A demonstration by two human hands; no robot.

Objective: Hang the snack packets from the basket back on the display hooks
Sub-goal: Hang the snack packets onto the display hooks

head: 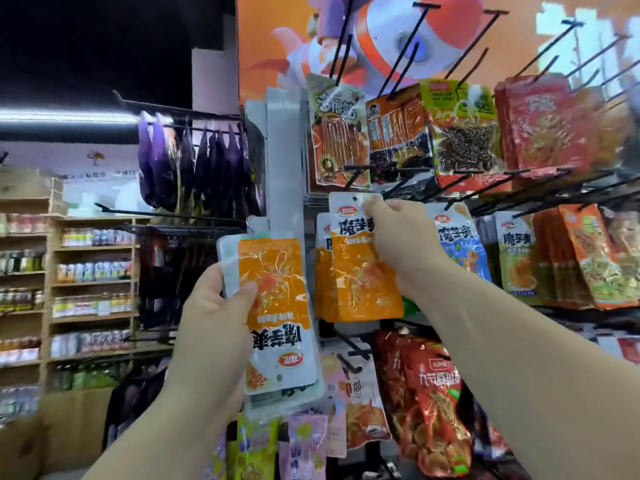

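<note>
Orange packet held up to a hook, more waiting in the other hand.

The orange packet (363, 271) hangs upright, long axis vertical, with its hole end on top just below the tip of a black hook (351, 178). I judge the hole is not yet threaded. The right hand (398, 233) pinches the packet's top right corner, so the hook lies up and slightly left of the fingers. That hand is the nearer one for the lift onto the hook. Matching hung packets (322, 271) sit right behind it, and a blue packet (457, 237) hangs just to the right. The left hand (211, 306) grips a stack of packets (277, 289) lower left. They are upside down, hole end at the bottom, and will need turning over. The basket is not in view.
</note>
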